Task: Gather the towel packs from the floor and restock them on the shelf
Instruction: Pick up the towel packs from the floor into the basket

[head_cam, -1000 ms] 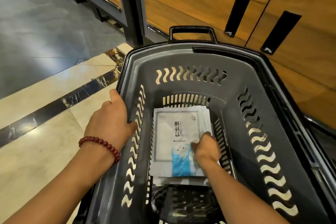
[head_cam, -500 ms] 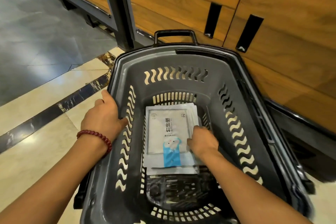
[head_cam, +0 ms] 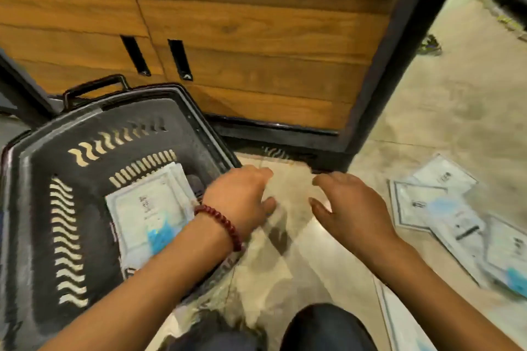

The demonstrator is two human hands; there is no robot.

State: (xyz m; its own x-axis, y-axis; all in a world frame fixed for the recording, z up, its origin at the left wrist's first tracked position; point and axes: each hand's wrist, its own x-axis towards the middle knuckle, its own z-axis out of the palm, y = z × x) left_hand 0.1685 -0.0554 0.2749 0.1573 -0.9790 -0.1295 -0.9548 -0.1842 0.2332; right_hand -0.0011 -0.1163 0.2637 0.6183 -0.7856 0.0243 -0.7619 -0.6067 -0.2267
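Both hands have left the dark grey slotted plastic basket (head_cam: 28,208), which holds a stack of flat white-and-blue towel packs (head_cam: 145,205) against its far wall; so the gathering goes on: more loose packs (head_cam: 445,208) lie at the right edge of the beige tiled floor (head_cam: 285,279). The left hand (head_cam: 239,199) and right hand (head_cam: 350,205) hover empty, fingers slack

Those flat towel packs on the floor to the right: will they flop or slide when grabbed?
The towel packs look thin and flat, so probably light and floppy. Their smooth-looking wrap, overlapping on polished tile, may slide rather than lift cleanly.
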